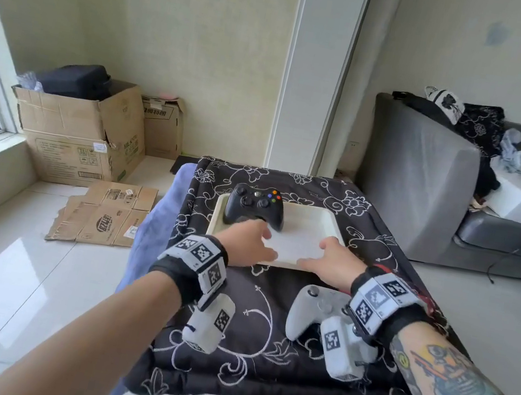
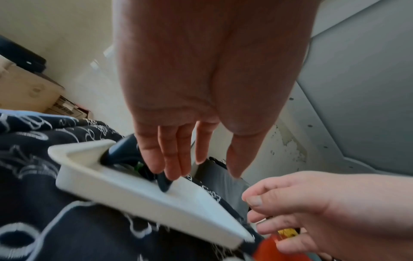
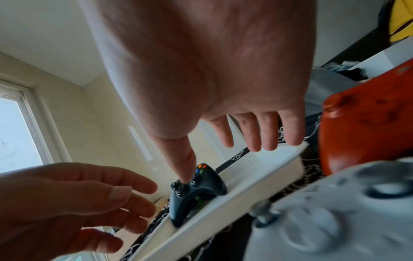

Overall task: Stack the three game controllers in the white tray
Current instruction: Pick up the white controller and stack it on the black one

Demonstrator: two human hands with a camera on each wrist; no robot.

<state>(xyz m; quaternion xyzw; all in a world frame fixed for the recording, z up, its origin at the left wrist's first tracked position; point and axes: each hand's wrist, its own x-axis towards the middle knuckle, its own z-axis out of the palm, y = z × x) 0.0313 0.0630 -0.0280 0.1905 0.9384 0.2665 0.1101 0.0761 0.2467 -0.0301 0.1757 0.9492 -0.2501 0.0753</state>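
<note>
My fingers (image 1: pixel 266 233) hang loose and empty over the tray (image 1: pixel 327 224), black pad (image 1: pixel 256 205) in, white pad (image 1: pixel 308 310) awaiting stacking.

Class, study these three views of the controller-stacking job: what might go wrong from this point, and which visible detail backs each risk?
1. The black game controller sits at the far left corner of the shallow white tray, one grip propped on the rim; a stack built there may lean or slide.
2. The light grey game controller lies right under the right wrist; the right hand could knock it.
3. The orange-red game controller hides behind that arm in the head view, so it is easily missed.
</note>
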